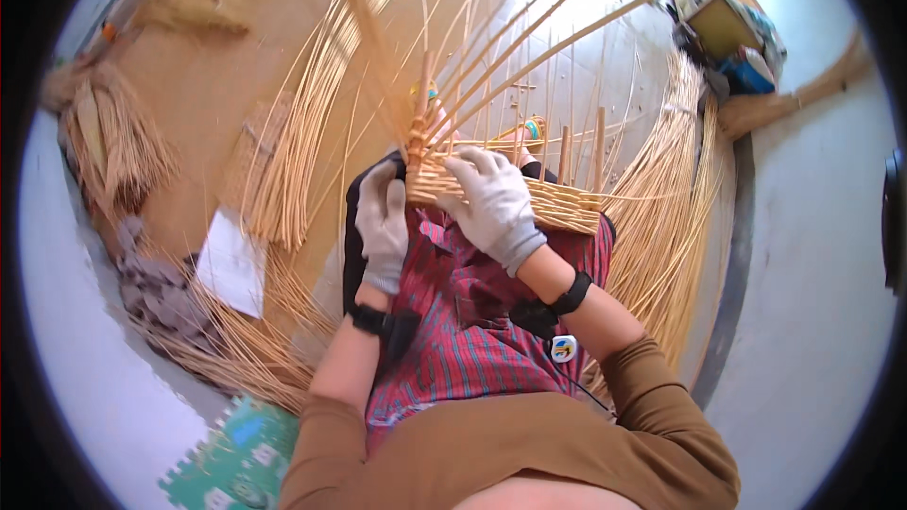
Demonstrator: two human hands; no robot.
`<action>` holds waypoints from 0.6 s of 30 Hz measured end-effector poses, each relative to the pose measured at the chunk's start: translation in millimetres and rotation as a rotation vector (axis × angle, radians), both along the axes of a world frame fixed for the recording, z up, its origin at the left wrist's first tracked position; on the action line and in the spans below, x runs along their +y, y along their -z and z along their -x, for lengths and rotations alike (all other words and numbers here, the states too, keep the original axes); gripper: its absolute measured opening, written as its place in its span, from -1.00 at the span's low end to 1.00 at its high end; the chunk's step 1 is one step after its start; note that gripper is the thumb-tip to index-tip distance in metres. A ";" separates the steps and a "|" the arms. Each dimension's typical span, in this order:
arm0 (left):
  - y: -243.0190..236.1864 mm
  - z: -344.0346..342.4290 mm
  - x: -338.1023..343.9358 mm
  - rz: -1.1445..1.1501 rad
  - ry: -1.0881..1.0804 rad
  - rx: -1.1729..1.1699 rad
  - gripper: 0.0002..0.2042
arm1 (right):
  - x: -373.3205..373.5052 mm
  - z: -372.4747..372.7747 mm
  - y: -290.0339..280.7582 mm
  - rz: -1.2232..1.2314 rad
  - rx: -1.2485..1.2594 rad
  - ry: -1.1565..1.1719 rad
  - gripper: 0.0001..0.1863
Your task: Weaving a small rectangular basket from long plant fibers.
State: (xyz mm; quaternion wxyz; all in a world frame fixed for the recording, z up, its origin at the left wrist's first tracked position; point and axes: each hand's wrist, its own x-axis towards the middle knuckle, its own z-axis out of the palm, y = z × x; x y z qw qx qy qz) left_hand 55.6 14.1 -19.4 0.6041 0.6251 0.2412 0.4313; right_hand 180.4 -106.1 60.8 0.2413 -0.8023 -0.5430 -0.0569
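Note:
A partly woven willow basket [562, 205] lies across my lap, with upright stakes standing from its edge and long loose rods fanning up from its left corner. My right hand [496, 205], in a pale work glove, is closed over the woven side near that corner, its fingers bent over the top edge. Beside the left end my left hand [383, 231], gloved too, has its thumb apart from the raised fingers. Those fingers are near the corner; whether they touch it is unclear. A rod [368, 28] above the left hand is blurred.
Bundles of long willow rods lie at left [307, 142] and right [666, 208]. A white sheet [231, 263] and grey cloth [165, 288] are at lower left, above a green foam mat [236, 458]. A cluttered box [723, 38] stands at upper right against the wall.

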 end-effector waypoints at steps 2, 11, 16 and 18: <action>5.5 -15.7 2.0 0.221 -0.024 -0.059 -0.73 | 33.2 7.4 -39.7 -0.055 0.105 -0.116 -0.51; 50.1 -59.4 9.5 0.194 -0.360 -0.124 -0.60 | 134.4 -17.5 -74.8 -0.043 0.217 0.043 -0.68; 57.0 -63.8 16.6 0.307 -0.310 -0.211 -0.58 | 117.0 1.9 -61.1 -0.199 0.230 -0.017 -0.75; 59.4 -59.8 20.5 0.452 -0.217 -0.235 -0.58 | 102.6 27.9 -55.6 -0.239 0.159 -0.107 -0.78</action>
